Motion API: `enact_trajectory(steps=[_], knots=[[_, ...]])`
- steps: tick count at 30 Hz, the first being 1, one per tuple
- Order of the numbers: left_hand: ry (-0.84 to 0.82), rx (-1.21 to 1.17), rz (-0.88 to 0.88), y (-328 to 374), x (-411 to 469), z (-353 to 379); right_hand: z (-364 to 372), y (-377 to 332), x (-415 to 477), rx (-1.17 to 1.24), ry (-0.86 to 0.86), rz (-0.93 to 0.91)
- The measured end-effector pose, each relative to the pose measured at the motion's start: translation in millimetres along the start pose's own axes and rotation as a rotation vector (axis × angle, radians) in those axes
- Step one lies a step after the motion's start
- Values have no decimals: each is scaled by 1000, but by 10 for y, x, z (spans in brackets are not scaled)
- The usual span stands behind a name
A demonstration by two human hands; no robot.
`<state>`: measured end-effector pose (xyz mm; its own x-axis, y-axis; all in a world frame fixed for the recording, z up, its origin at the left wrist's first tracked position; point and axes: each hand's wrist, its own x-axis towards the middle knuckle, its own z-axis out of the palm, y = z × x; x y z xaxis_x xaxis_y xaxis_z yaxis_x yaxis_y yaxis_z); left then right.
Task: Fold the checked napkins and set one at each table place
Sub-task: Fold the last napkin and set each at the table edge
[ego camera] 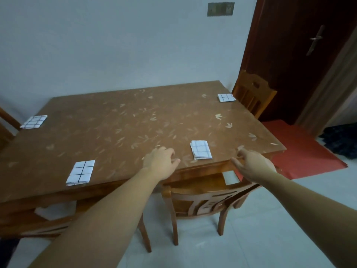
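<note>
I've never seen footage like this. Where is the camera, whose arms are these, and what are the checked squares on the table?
No machine here: a person wears one wide-angle camera on the head, looking forward and down, so the two bare arms are their own. The left hand is over the near edge of the wooden table, the right hand at that edge farther right; both have loosely curled fingers and hold nothing. The squares are four folded checked napkins: the near-left napkin, the near-right napkin between the hands, the far-left napkin and the far-right napkin. A wooden chair is tucked under the near side.
</note>
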<state>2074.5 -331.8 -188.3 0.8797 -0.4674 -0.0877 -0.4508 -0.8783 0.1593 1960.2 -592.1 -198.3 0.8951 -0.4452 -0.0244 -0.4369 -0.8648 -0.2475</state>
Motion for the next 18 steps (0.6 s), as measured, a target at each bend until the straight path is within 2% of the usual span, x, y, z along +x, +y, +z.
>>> enact_trajectory(steps=[9, 18], knots=[[-101, -61, -71, 157, 723, 515, 396, 158, 899, 12, -103, -7], [-141, -122, -208, 364, 1283, 1036, 974, 307, 1646, 13, -255, -101]])
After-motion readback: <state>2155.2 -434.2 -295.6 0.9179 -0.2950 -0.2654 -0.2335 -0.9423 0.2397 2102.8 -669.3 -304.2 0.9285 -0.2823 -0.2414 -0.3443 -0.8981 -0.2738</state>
